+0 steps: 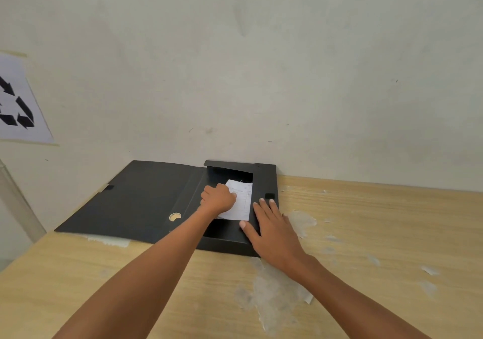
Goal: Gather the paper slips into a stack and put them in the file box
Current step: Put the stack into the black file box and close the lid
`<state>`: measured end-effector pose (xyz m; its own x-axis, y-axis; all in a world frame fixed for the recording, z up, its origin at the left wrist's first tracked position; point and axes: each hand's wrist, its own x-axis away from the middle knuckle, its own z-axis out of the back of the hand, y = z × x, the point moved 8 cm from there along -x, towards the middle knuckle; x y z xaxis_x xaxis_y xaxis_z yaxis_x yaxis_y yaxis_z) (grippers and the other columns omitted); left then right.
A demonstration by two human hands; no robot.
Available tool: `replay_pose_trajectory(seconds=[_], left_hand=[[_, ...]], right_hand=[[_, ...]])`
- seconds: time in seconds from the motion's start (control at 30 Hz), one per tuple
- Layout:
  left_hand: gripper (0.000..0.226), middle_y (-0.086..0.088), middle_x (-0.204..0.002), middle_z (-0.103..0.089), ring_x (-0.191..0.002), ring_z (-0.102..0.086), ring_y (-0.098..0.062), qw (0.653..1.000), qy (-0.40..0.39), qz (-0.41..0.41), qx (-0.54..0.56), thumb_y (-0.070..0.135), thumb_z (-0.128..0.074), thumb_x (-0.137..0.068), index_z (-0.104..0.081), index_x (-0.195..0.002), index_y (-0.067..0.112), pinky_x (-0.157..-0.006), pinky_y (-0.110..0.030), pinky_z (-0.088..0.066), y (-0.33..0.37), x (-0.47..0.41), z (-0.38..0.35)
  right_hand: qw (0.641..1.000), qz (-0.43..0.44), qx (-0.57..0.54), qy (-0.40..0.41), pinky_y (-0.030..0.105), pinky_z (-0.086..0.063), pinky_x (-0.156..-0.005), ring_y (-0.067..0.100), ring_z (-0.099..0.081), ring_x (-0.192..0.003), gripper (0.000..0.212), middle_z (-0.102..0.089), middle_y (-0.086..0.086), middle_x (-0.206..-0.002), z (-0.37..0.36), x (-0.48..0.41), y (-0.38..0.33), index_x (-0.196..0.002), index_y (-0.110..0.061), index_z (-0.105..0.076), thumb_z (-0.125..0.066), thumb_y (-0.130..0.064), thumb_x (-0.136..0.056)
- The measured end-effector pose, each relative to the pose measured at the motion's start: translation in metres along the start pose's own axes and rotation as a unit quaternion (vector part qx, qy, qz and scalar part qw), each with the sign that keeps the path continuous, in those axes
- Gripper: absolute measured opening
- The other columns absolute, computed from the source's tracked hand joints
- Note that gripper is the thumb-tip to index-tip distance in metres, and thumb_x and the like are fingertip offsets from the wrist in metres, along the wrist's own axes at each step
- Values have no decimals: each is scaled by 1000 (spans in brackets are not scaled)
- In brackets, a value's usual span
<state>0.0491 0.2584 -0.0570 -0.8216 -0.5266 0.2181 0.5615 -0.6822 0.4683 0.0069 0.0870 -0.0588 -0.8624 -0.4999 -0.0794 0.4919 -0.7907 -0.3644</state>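
Note:
A black file box (265, 181) lies open on the wooden table against the wall, its lid (136, 200) folded out flat to the left. Inside the box's tray is a stack of white paper slips (243, 200) with faint print. My left hand (218, 198) is curled over the stack's left edge, fingers closed on the paper inside the tray. My right hand (271, 229) rests flat with fingers spread on the box's right flap, the thumb at the tray's inner edge beside the slips.
The wooden table (379, 234) has peeled, whitish patches of torn surface to the right of and in front of the box. A sheet with a black recycling symbol (18, 103) is taped to the wall at the left. A pale upright post (15, 202) stands at the left edge.

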Motion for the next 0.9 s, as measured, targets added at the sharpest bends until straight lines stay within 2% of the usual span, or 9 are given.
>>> replay_pose_trajectory(seconds=[0.13,0.23,0.33,0.4,0.47,0.6,0.73,0.9], left_hand=[[52,-21,-153,-39,-139,-40,-36,999,-14,-28,14,40,-38,-106,-42,-144,5,-115,-45,-35,-11,3,12],[48,-14,-151,-47,-139,-43,-34,997,10,-62,50,34,-41,-105,-43,-146,8,-113,-45,-37,-31,7,37],[35,-9,-138,-59,-126,-55,-29,994,55,-81,53,26,-45,-104,-56,-134,13,-107,-44,-45,-68,13,66],[30,-8,-132,-62,-119,-58,-30,994,93,-59,20,23,-46,-101,-61,-127,17,-103,-46,-48,-102,18,82],[31,-12,-133,-57,-122,-53,-35,992,126,3,-26,24,-45,-100,-59,-127,19,-104,-48,-44,-142,26,96],[43,-22,-145,-42,-134,-40,-42,981,132,119,-77,42,-47,-100,-50,-133,16,-108,-54,-34,-220,44,114],[65,-24,-147,-40,-138,-37,-43,975,134,167,-65,62,-47,-92,-46,-139,17,-109,-54,-33,-259,48,123],[87,-25,-149,-40,-138,-35,-44,971,132,195,-48,79,-49,-75,-46,-140,21,-112,-55,-30,-270,53,127]], right_hand=[[1000,2,4,-11,48,-6,-123,18,5,-155,73,-4,-2,-168,2,1,-2,-159,-22,-14,-24,-62,-99],[999,3,37,-9,52,-5,-123,25,3,-155,70,-5,2,-168,6,1,-3,-158,-22,-14,-23,-60,-100],[993,65,95,24,56,-2,-122,34,2,-154,66,-8,3,-167,10,6,-26,-157,-33,-15,-18,-62,-98],[990,107,87,-12,56,3,-122,29,5,-154,67,-7,0,-167,0,11,-48,-156,-42,-13,-17,-69,-94],[986,121,100,-46,58,7,-120,29,5,-154,70,-7,-1,-167,-13,15,-61,-155,-46,-9,-13,-73,-91],[983,117,136,-42,60,3,-120,31,-3,-154,77,-15,-2,-166,-19,16,-63,-153,-51,-6,1,-75,-81],[982,114,146,-39,59,1,-120,30,-8,-154,82,-19,-4,-165,-18,17,-65,-153,-51,-8,6,-76,-76],[982,114,147,-32,57,0,-121,27,-10,-154,80,-20,-6,-165,-20,17,-64,-153,-52,-8,5,-76,-78]])
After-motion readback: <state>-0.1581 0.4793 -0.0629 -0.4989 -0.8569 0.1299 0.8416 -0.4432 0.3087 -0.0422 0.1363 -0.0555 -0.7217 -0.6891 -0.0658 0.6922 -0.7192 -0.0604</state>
